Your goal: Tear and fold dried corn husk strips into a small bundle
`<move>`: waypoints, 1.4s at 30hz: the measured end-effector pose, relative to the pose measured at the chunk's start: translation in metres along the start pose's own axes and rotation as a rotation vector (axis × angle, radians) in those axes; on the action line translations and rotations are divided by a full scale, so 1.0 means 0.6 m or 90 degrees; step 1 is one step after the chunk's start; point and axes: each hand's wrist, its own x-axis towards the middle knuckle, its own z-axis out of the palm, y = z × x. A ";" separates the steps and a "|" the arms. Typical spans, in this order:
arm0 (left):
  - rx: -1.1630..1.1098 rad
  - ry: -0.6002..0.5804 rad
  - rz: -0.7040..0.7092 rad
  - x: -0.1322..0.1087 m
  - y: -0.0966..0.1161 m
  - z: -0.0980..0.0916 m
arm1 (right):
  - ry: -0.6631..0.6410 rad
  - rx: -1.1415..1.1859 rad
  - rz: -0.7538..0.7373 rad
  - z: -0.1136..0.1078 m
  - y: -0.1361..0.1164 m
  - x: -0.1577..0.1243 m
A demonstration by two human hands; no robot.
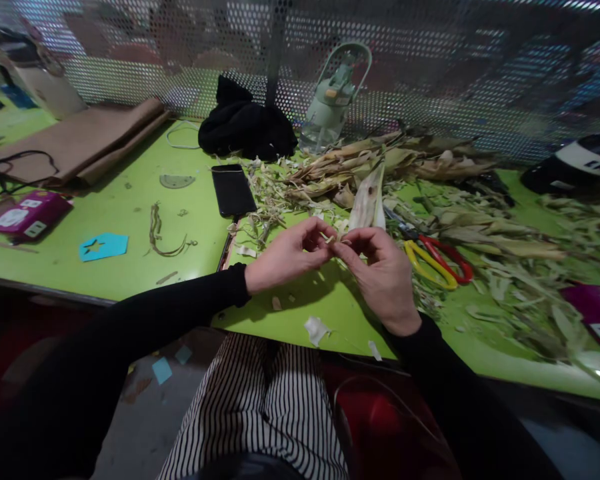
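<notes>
My left hand and my right hand meet above the green table, fingertips pinched close together. Between them is a corn husk, pale with a brownish middle, its pointed tip standing up behind my right hand. My left fingers pinch the small curled end of a husk strip. Just right of my right hand lie scissors with one yellow and one red handle, their blades partly under husk scraps. Dried corn husks are heaped behind my hands, with shredded bits around them.
A black phone lies left of the husks. Behind stand a green water bottle and a black cloth bundle. Leftward are a protractor, a blue tag, a purple pack and brown paper. A perforated screen closes the back.
</notes>
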 end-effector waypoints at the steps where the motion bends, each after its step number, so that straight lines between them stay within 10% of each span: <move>1: -0.010 -0.002 -0.013 -0.001 0.002 0.000 | 0.004 -0.002 -0.003 -0.001 0.000 0.000; 11: -0.246 0.009 -0.156 0.002 0.012 0.006 | 0.047 0.106 0.054 0.001 -0.006 0.004; 19: -0.144 -0.020 -0.092 0.000 0.004 0.000 | -0.070 0.088 0.062 -0.006 -0.006 0.005; 29: -0.224 -0.020 -0.182 -0.002 0.013 0.003 | -0.072 0.008 -0.166 -0.010 -0.017 0.005; 42: -0.153 -0.037 -0.172 -0.001 0.019 -0.002 | -0.091 0.008 -0.129 -0.012 -0.013 0.006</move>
